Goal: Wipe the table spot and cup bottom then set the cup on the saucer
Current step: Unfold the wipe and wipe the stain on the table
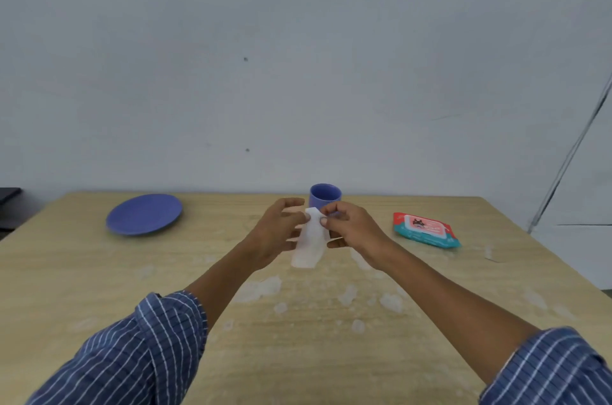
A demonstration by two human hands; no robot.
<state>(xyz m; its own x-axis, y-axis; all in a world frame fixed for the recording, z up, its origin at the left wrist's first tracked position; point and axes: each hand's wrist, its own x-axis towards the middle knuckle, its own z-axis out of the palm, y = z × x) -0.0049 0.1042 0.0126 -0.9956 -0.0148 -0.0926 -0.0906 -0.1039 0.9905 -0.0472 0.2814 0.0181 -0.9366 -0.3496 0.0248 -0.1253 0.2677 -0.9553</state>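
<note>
A white wet wipe (308,244) hangs folded between my two hands above the middle of the wooden table (99,288). My right hand (351,229) pinches its top edge with thumb and fingers. My left hand (276,232) touches the wipe's left side with its fingers spread. Just behind my hands a blue cup (325,196) stands upright near the table's far edge, its lower part hidden by my fingers. A blue saucer (144,214) lies at the far left, holding nothing.
A teal and red pack of wet wipes (425,229) lies at the far right of the table. Pale worn patches mark the tabletop in front of me. A grey wall stands right behind the table, and a thin rod (569,152) leans at the right.
</note>
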